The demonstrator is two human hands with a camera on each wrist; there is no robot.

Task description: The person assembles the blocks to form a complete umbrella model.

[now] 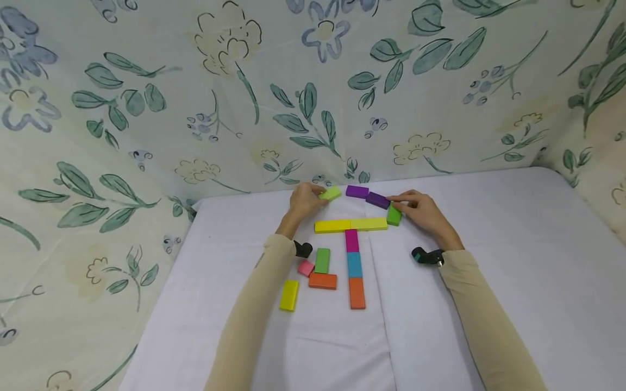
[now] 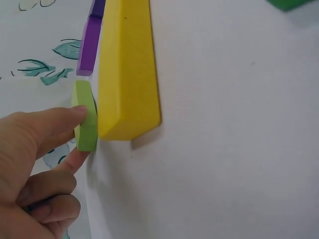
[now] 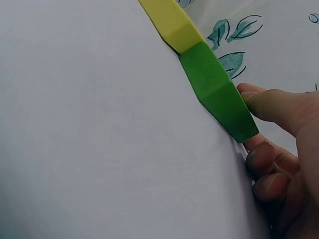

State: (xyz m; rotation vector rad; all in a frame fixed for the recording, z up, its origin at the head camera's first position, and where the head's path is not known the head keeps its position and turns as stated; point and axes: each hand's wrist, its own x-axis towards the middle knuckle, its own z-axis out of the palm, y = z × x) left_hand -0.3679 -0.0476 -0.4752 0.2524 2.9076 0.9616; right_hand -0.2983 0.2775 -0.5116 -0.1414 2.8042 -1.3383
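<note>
My left hand [image 1: 305, 202] pinches a lime green block [image 1: 330, 193] near the table's far edge, thumb on one side and a finger at its end. Just right of it lies a purple block [image 1: 357, 191], followed by a dark purple block [image 1: 378, 200]. At that block's right end, my right hand [image 1: 420, 209] grips the top of a green block [image 1: 393, 215]; several fingers are curled in the right wrist view. A row of two yellow blocks [image 1: 350, 225] runs below, with the green block against its right end.
Under the yellow row stands a column of magenta [image 1: 351, 240], blue [image 1: 354, 264] and orange [image 1: 357, 293] blocks. Left of it lie loose green [image 1: 322, 260], pink [image 1: 306, 267], orange [image 1: 323, 281] and yellow [image 1: 289, 295] blocks. Patterned fabric [image 1: 303, 108] hangs behind the white-covered table [image 1: 513, 244].
</note>
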